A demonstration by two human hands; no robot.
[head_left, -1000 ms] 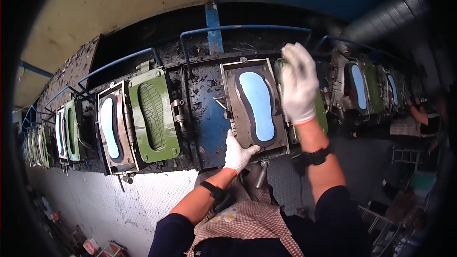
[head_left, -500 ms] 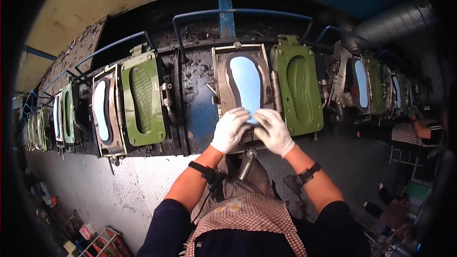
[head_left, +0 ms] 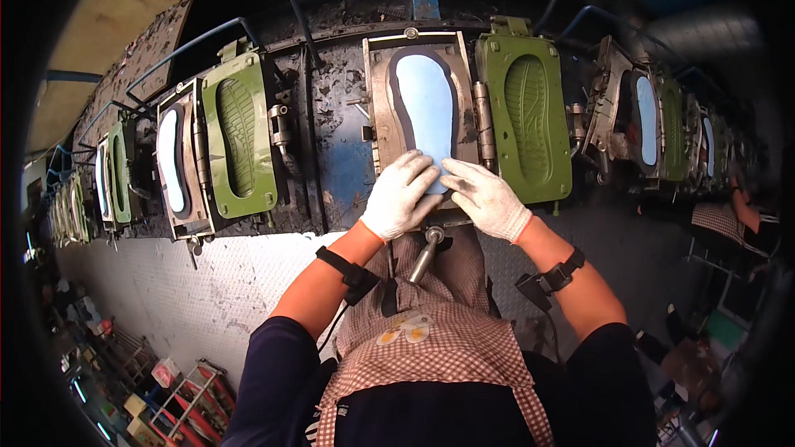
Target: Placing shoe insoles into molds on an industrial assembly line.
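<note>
1. Hidden/cut off: heel end of the pale blue shoe sole (head_left: 425, 108) is covered by both gloved hands; fingertips not visible, so can't tell if they pinch it or just press on it. Sole's near edge also hidden.
2. Left hand (head_left: 399, 196), white glove, lies curled on the sole's lower left part, at the near edge of the open metal mould (head_left: 379, 108).
3. Right hand (head_left: 486, 197), white glove, lies flat on the sole's lower right part, touching the left hand's fingers.
4. Sole sits in the mould cavity, centre of the dark machine bed (head_left: 331, 157). Long axis runs away from the person: toe at far edge, heel at near edge.
5. Green mould lid (head_left: 527, 120) stands swung open just right of the mould, tread pattern facing out.
6. Metal lever handle (head_left: 426, 252) sticks out below the mould, between the forearms, partly behind the checked apron (head_left: 431, 339).
7. More moulds w/ green lids along the bed both sides; far ones blurred, bent by the lens.
8. Another person's arm (head_left: 745, 211) at the right edge, mostly cut off.
</note>
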